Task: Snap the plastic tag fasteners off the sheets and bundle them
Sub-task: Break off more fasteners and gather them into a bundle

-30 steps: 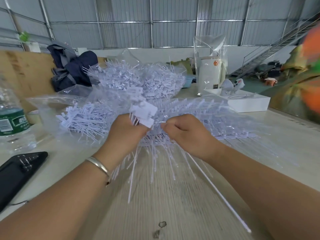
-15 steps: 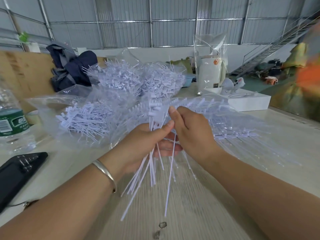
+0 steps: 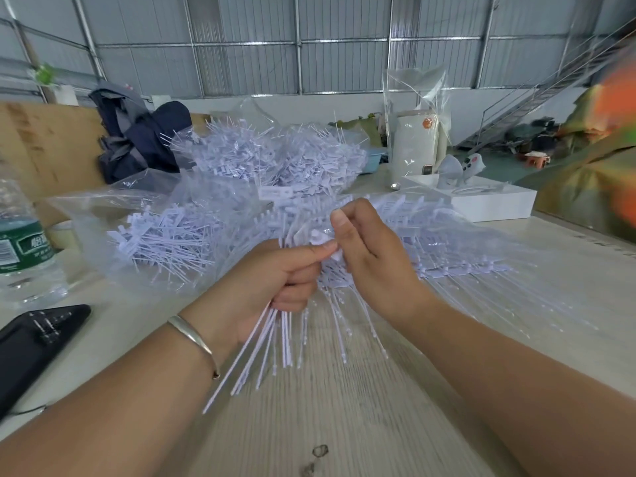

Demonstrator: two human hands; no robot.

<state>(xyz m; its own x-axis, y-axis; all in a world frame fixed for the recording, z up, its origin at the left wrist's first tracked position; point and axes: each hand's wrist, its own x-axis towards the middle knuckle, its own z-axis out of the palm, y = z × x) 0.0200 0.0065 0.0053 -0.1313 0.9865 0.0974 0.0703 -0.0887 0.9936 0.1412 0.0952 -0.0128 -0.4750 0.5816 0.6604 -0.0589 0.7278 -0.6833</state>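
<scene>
Fasteners [image 3: 275, 342] apparently between both hands' fingers [image 3: 323, 247]

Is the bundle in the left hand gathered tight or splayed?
Gathered at the top, splayed below: the left hand grips the fasteners together, and their loose ends fan out beneath it over the table.

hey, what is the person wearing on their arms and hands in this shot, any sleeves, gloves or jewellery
Both forearms are bare, with no sleeves in view and no gloves. The left hand has a thin, plain silver-coloured bangle round its wrist. The right hand and its wrist show no jewellery or watch.
</scene>
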